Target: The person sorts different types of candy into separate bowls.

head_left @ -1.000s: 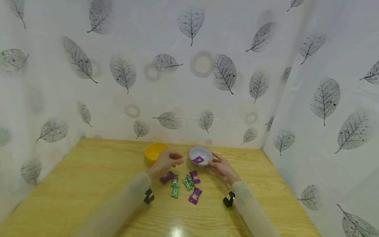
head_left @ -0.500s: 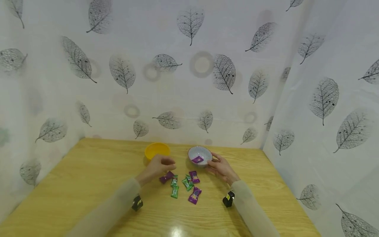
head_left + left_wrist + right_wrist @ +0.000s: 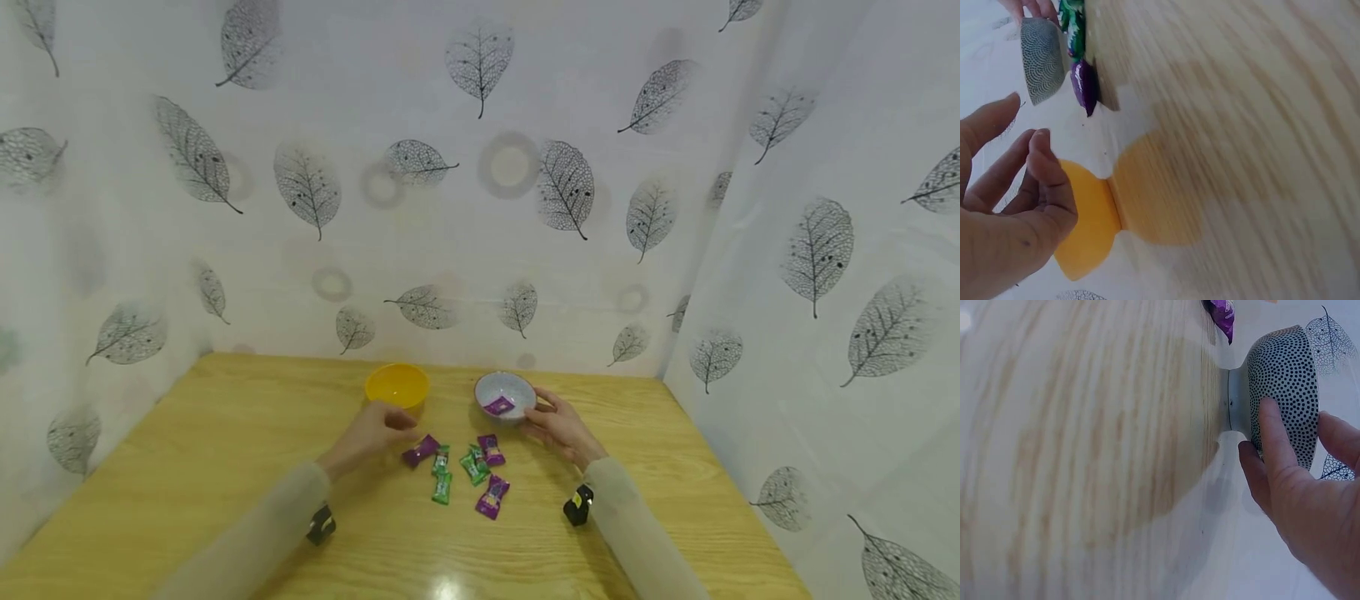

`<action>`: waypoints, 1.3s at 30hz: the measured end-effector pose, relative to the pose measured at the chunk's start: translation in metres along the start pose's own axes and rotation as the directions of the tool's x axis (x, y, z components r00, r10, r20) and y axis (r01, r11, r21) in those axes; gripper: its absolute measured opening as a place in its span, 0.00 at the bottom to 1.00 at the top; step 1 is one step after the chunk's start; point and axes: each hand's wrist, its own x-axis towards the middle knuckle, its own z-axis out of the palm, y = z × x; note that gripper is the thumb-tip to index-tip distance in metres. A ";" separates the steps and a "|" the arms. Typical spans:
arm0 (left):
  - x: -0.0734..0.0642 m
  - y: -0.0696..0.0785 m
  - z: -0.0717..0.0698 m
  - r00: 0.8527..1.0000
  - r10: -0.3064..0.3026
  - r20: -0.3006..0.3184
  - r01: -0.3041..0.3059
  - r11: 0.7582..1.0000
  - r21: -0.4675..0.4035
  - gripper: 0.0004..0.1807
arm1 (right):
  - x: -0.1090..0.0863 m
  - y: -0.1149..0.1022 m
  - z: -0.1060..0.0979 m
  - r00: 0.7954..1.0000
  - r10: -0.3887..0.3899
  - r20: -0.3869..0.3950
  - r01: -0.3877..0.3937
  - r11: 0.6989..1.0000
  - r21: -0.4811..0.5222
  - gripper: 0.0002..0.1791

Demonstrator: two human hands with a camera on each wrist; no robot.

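Note:
My right hand (image 3: pixel 561 432) grips the side of a white bowl with dark dots (image 3: pixel 1282 381), thumb at the rim and fingers against the outer wall. Inside that bowl lies a purple-wrapped candy (image 3: pixel 499 406). My left hand (image 3: pixel 372 435) hovers in front of a yellow bowl (image 3: pixel 397 386), holding nothing; in the left wrist view its fingers are loosely bent, with a gap to the thumb. Just right of it on the table is a purple candy (image 3: pixel 421 451). Green candies (image 3: pixel 442 487) and more purple candies (image 3: pixel 492 497) lie between the two hands.
Both bowls stand toward the back of the wooden table (image 3: pixel 247 450). White sheeting with a leaf print (image 3: pixel 480 208) hangs behind the table and along its sides. A black device (image 3: pixel 578 505) is strapped at each wrist.
My left hand has moved left and toward me, away from the white bowl, past the front of the yellow one. The right hand stays on the white bowl; the candies have not moved.

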 end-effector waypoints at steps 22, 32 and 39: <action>0.007 -0.008 0.014 0.992 -0.111 0.067 0.098 0.980 0.173 0.15 | 0.000 0.000 0.001 1.000 0.001 0.001 -0.001 1.000 -0.002 0.34; 0.009 -0.006 0.020 0.992 -0.107 0.067 0.090 0.972 0.217 0.15 | 0.000 0.000 0.001 1.000 0.011 0.011 -0.011 1.000 -0.007 0.35; 0.008 -0.003 0.018 0.988 -0.125 0.091 0.109 0.981 0.159 0.11 | 0.003 0.001 0.002 1.000 0.005 -0.001 -0.005 1.000 0.001 0.34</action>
